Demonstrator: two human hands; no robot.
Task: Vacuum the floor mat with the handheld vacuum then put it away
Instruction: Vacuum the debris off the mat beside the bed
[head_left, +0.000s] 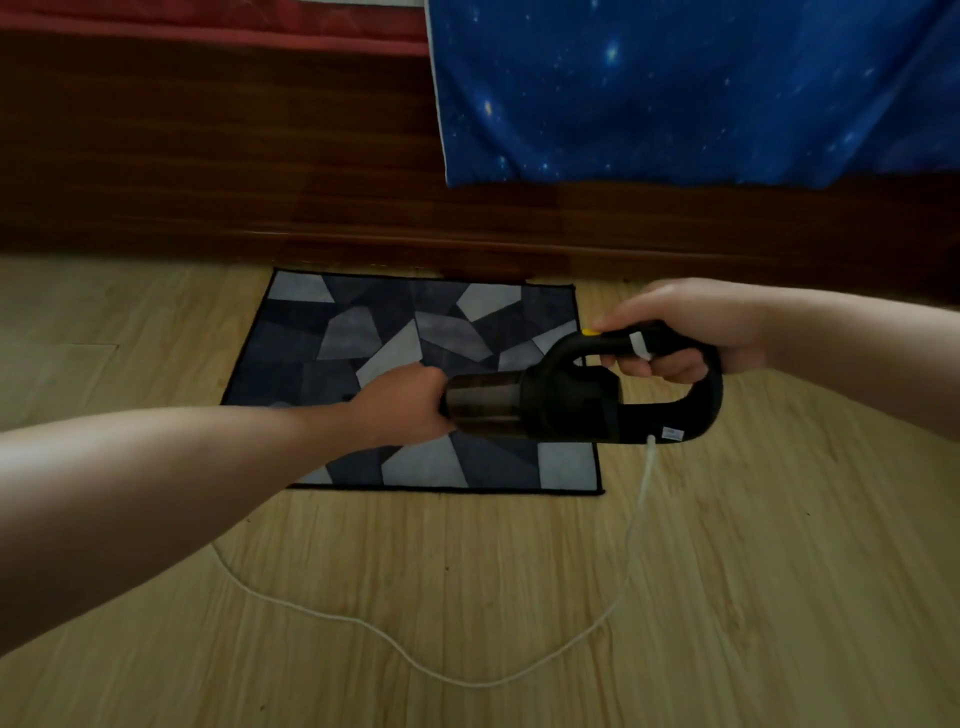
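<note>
Landmark = floor mat (415, 322): grey/navy patchwork, flat on the wooden floor (727, 597), far edge against a dark wooden panel (260, 156)

Left forearm comes in from near-left of the mat and crosses its near-left corner. left grip (402, 402) is over the mat's near half, fingers curled round the front end of the handheld vacuum (566, 405). The nozzle tip is hidden behind that hand, so can't tell if it's fitting something or just steadying

Vacuum body is roughly level over the mat's near-right area: smoked dust cup toward mat centre, black housing and loop handle out past the right edge. Can't tell if it touches the mat; looks held just above

right grip (675, 332) is beyond the mat's right edge, fingers wrapped round the handle bar, thumb at the yellow switch (589, 331)

white cord (467, 680) leaves the vacuum's rear right of the mat, drops to the floor, loops in front of the mat's near edge and runs under the left arm

Above the panel behind the mat: red fabric (208, 21) to the left, blue starry cloth (675, 88) to the right

My read on status: tool in hand and at the mat, so setup or an early pass. Mat shows no obvious debris, so cleaned area can't be judged. Left to do: sweep the mat, then stow the vacuum. No storage spot in view
</note>
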